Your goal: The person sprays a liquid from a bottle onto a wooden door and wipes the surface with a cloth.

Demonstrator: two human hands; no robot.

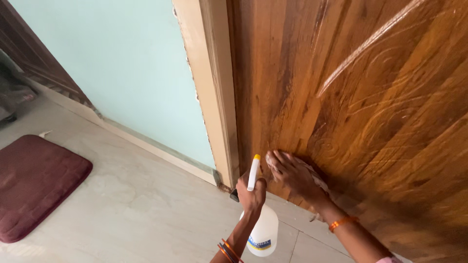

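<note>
Pressing flat, fingers together, the right hand (292, 174) holds a pale cloth (319, 181) against the low part of the wooden door (370, 97). Left hand (251, 192), just beside it, fingers wrapped round the neck of a white spray bottle (262, 229), yellow-tipped nozzle up. Door frame (212, 87) left, tiled floor (136, 204) below, maroon mat (34, 182) well apart.

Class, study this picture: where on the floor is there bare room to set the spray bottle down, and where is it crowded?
Bare tile lies between the maroon mat and the door frame, bordered behind by the pale green wall. It is crowded at the foot of the wooden door, where the left hand grips the spray bottle and the right hand presses a cloth.
</note>
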